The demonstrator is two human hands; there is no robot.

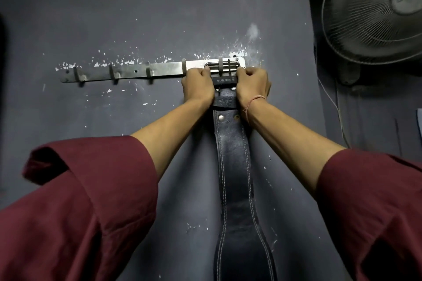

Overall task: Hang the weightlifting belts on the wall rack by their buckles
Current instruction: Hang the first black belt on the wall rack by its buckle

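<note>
Fingers (206, 72) of the left hand (198, 85) and right hand (252, 84) clench the belt (235, 166) at either side, just under its buckle (228, 66). That buckle sits over the hook (220, 64) at the rack's (159, 70) right end, and the belt hangs straight down below the rack.

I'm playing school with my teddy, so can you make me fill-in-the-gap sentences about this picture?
1. The left hand and right hand grip one black ____.
2. Its buckle sits at the ____ end of the rack.
3. The other four hooks hold ____.
Missing words: belt; right; nothing.
</note>
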